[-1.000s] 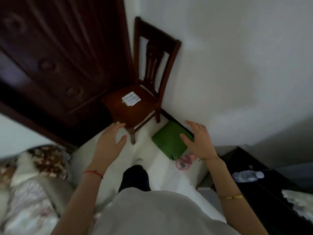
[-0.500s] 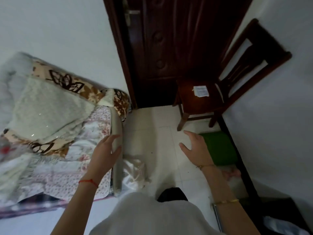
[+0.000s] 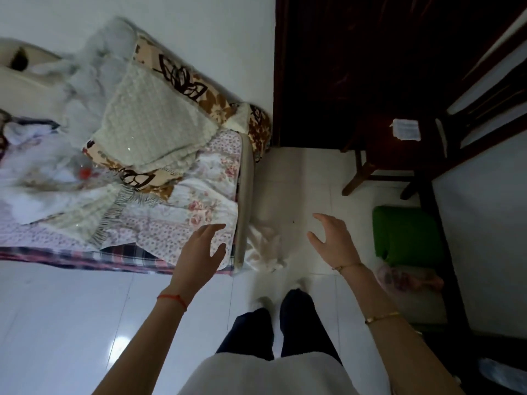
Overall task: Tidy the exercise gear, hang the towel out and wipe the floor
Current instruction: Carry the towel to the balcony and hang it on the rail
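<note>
A rolled green mat (image 3: 406, 235) lies on the floor against the right wall, below the chair. Something pink and crumpled (image 3: 407, 279) lies just in front of it. My left hand (image 3: 201, 252) is open, fingers apart, over the near corner of the bed and holds nothing. My right hand (image 3: 335, 242) hangs open over the white tiled floor (image 3: 296, 183), left of the green mat and apart from it. On the bed (image 3: 199, 212) lie a pale knitted blanket (image 3: 148, 124), a fringed white cloth (image 3: 94, 206) and a clear bottle with a red cap (image 3: 82, 166).
A dark wooden chair (image 3: 379, 149) with a folded white paper (image 3: 405, 129) on its seat stands by the dark door (image 3: 342, 67). White fabric (image 3: 265, 246) hangs off the bed corner to the floor. A dark skirting runs along the right wall. My feet stand on the tiles.
The view has swung left, from the chair and green mat to the bed. Both hands stay open and empty; the left now hovers over the bed corner.
</note>
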